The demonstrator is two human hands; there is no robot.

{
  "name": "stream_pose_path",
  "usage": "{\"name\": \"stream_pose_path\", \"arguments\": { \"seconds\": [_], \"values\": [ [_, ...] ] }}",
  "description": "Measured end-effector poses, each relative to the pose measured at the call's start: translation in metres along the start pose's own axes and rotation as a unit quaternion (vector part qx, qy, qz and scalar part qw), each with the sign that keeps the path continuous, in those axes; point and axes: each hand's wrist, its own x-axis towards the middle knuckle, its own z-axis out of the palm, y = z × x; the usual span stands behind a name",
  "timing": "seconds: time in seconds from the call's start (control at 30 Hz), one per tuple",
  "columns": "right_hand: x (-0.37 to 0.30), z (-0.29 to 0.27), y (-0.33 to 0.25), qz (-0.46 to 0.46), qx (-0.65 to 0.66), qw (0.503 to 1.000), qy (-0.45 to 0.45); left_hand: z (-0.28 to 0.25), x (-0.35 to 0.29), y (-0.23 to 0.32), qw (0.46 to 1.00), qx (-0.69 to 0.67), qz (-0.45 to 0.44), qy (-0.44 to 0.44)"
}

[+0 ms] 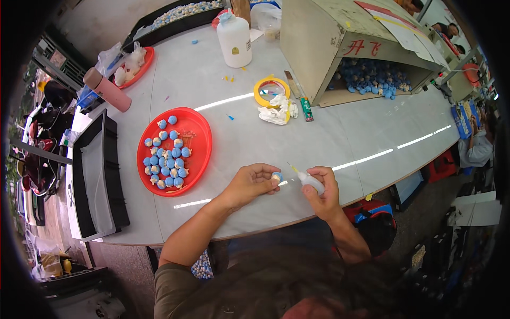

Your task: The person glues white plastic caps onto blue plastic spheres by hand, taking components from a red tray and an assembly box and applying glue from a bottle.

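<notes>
Between the fingertips of my left hand (249,184) is a small blue and cream ball-shaped figure (277,177). My right hand (325,192) is closed round a small white squeeze bottle (312,183) with a thin yellow needle tip. That tip points up and to the left, a short way from the figure and not touching it. Left of my hands, a round red tray (204,159) holds many similar blue and cream figures (166,164). The details on the held figure are too small to make out.
An empty-looking black tray (118,186) stands at the left edge. Farther back are a pink bottle (108,91), a white jug (234,42), yellow tape (260,94), crumpled tissue (277,112) and a green-handled knife (306,109). At right, a box (313,58) holds blue pieces (372,77).
</notes>
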Motion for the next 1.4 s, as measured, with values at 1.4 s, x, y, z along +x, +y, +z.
{"name": "stream_pose_path", "arguments": {
  "seconds": [1.4],
  "values": [
    [0.007, 0.012, -0.006, -0.319, -0.303, 0.897, 0.046, 0.003, 0.003, -0.004, 1.000, 0.001, -0.002, 0.031]
  ]
}}
